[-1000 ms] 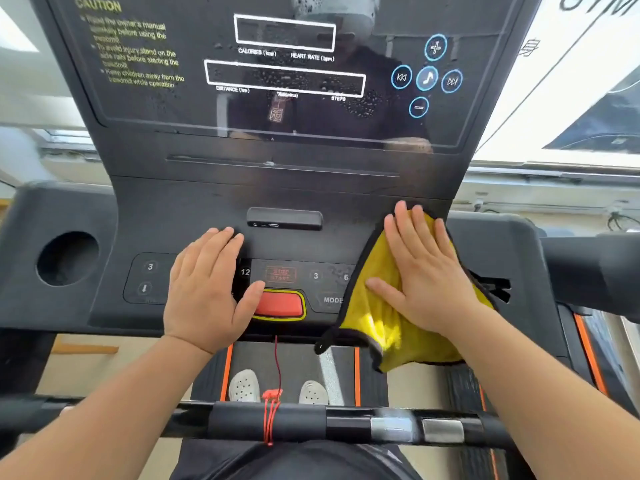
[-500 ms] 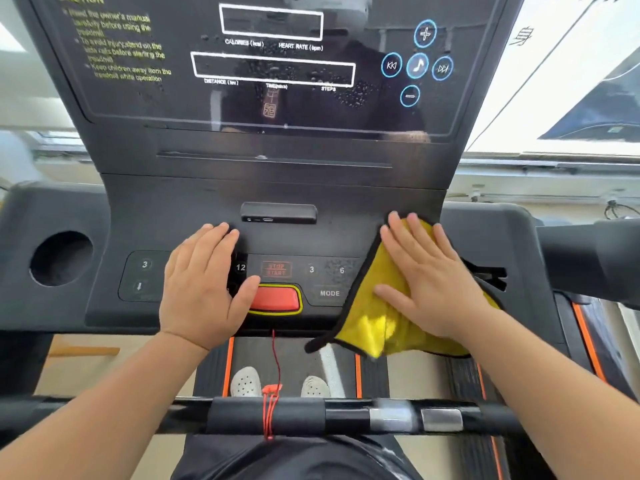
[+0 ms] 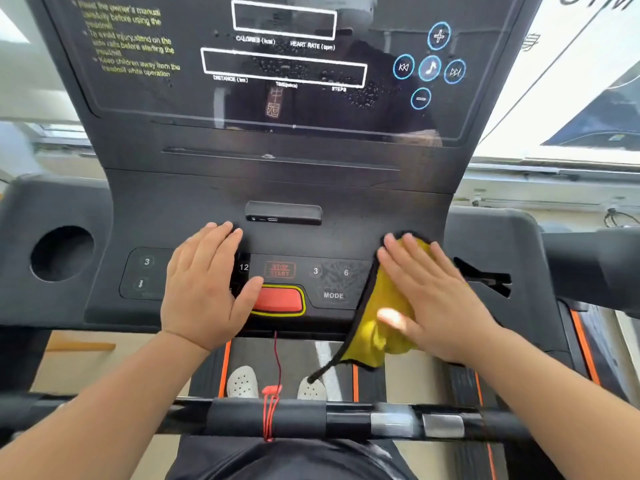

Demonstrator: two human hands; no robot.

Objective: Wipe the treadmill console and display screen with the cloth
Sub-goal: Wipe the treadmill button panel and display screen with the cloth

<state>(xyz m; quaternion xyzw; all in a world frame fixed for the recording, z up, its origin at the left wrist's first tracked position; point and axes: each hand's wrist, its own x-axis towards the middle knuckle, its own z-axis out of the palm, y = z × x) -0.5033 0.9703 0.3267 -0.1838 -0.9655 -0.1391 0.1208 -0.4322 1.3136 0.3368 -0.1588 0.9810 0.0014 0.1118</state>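
Treadmill console (image 3: 173, 209), yellow cloth (image 3: 386, 292) on R side

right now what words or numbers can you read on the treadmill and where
"CALORIES (kcal)", "HEART RATE (bpm)": display screen, under upper box.
"DISTANCE (km)", "STEPS": display screen, under lower box; middle label blurred.
"Keep children away from the treadmill while operation": yellow warning text; lines above blurred.
"3", "12", "STOP START", "3", "6", "MODE": keys on the console.
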